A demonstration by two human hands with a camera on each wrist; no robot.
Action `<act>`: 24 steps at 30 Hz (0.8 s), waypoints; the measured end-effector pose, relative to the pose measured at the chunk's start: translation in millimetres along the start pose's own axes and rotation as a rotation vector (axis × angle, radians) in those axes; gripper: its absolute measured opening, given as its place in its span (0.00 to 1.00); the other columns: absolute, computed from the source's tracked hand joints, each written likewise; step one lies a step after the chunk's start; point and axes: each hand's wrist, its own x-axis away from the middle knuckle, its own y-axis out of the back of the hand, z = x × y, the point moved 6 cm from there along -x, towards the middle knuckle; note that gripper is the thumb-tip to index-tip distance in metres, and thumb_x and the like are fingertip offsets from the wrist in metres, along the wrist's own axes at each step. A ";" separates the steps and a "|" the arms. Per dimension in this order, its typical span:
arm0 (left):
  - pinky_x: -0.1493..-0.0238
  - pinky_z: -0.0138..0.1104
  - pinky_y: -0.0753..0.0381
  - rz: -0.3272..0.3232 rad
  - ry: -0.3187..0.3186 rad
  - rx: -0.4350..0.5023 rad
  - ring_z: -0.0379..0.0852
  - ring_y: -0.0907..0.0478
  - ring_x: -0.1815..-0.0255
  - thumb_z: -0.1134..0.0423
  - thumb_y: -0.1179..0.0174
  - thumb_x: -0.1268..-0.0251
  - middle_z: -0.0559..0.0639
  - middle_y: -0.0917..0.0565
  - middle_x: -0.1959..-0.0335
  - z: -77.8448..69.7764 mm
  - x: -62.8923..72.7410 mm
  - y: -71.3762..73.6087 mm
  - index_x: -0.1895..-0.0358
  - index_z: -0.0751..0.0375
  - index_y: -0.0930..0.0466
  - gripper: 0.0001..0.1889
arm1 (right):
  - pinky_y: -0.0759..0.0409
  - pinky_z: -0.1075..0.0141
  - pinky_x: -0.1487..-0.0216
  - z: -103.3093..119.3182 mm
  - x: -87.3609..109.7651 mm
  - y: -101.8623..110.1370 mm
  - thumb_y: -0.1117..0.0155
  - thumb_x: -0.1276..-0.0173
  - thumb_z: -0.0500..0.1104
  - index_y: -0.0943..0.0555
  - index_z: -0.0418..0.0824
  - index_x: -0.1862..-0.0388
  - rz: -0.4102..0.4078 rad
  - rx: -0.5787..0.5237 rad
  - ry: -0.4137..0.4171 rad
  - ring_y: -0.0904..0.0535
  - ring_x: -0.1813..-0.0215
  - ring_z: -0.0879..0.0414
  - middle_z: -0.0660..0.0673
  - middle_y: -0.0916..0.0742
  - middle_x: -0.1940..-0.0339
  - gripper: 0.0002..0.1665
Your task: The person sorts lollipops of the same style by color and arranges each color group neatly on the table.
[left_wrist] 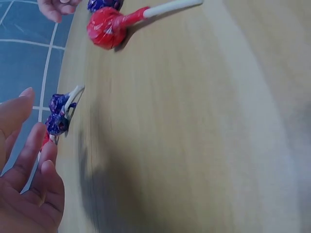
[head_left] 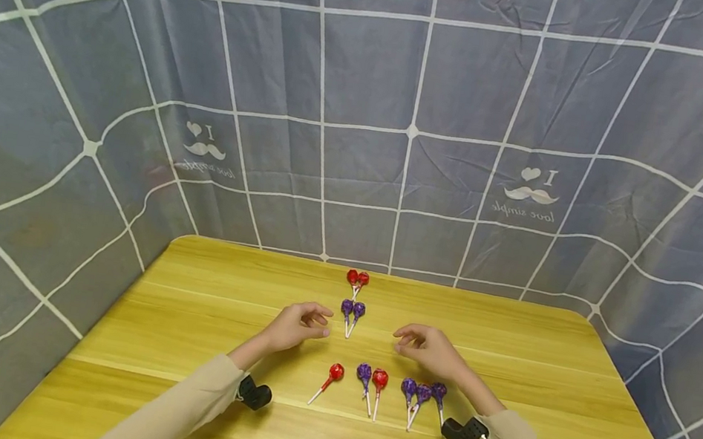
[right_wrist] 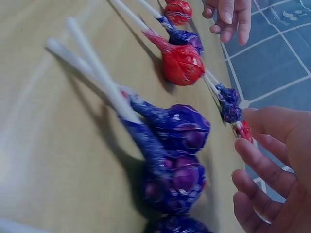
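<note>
Both bare hands hover over the table with relaxed, slightly bent fingers and hold nothing. My left hand (head_left: 298,324) is left of a pair of purple lollipops (head_left: 353,310); my right hand (head_left: 430,349) is to their right. Behind that pair lies a red pair (head_left: 357,278), sticks crossed. Nearer the front, a single red lollipop (head_left: 335,372) lies at an angle. Right of it, a purple lollipop (head_left: 364,373) and a red lollipop (head_left: 379,379) lie side by side. Three purple lollipops (head_left: 424,393) form a group in front of my right hand; the right wrist view shows them close up.
The lollipops lie on a yellow wood-grain table (head_left: 189,317). A grey-blue curtain (head_left: 370,87) with white grid lines hangs behind the table and along its sides. Black wrist cameras sit on both forearms, the right camera (head_left: 463,432) close to the three purple lollipops.
</note>
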 end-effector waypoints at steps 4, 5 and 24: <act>0.56 0.34 0.23 0.038 -0.013 -0.012 0.47 0.22 0.58 0.66 0.38 0.36 0.64 0.17 0.54 -2.6 5.9 -3.3 0.45 0.69 0.23 0.18 | 0.24 0.71 0.65 -1.7 8.1 -3.9 0.34 0.35 0.44 0.18 0.35 0.51 0.005 -0.010 0.019 0.23 0.66 0.61 0.45 0.14 0.64 0.17; 0.57 0.33 0.23 0.050 -0.017 -0.016 0.47 0.22 0.58 0.66 0.38 0.37 0.63 0.17 0.54 -3.2 7.2 -4.6 0.45 0.69 0.23 0.18 | 0.24 0.71 0.65 -1.7 9.6 -4.7 0.34 0.35 0.44 0.18 0.35 0.52 0.007 -0.009 0.028 0.23 0.66 0.61 0.45 0.14 0.64 0.17; 0.54 0.27 0.22 0.281 -0.090 -0.015 0.41 0.21 0.58 0.65 0.35 0.40 0.60 0.16 0.53 -5.6 21.7 -36.0 0.45 0.68 0.23 0.20 | 0.23 0.69 0.55 9.2 22.5 -24.7 0.32 0.38 0.43 0.19 0.35 0.50 0.101 -0.008 0.162 0.17 0.56 0.54 0.44 0.12 0.61 0.19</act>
